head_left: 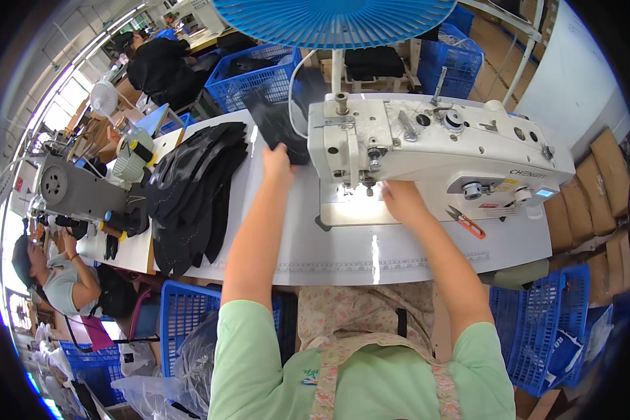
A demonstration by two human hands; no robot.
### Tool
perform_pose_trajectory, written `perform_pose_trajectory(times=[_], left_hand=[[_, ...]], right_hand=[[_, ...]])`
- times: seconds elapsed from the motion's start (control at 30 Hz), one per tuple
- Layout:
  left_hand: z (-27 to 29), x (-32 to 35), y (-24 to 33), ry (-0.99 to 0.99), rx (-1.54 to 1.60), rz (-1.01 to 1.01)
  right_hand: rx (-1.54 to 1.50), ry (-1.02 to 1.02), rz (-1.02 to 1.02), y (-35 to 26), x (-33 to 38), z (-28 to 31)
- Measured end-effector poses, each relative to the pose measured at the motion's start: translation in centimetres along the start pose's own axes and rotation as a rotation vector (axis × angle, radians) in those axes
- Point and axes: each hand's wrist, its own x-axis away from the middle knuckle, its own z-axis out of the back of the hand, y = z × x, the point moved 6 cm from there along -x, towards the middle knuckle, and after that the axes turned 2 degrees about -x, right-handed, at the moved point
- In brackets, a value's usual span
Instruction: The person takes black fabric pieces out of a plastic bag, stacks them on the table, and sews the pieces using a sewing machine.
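My left hand (278, 164) is closed on the near end of a black fabric piece (280, 126), left of the sewing machine head. The piece is smeared by motion and stretches away toward the table's far edge. Under the white sewing machine's (413, 133) arm, close to the lit needle area, is my right hand (402, 199). Its fingertips are hidden by the machine, so I cannot tell what they hold. A thick pile of black cut pieces (196, 189) lies to the left of my left forearm.
Orange-handled thread snips (467, 222) lie right of my right forearm. A ruler strip (385, 265) runs along the table's near edge. Blue crates (248, 77) stand behind the table, with another (535, 322) at lower right. A blue fan (336, 21) hangs overhead. One person (70, 273) sits at left.
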Motion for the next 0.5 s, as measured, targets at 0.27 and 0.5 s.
perform_pose_trajectory(times=[0.27,0.5], left_hand=[[-5.0,1.9,-3.7,-0.390,-0.054,-0.019],[-6.0,2.2,-1.7,-0.432,-0.702,-0.687]], right_hand=[[0.212,-0.626,-0.154,-1.1,-3.3,-2.9],[0.171,-0.304,-0.100,0.6,-3.6,-3.0]])
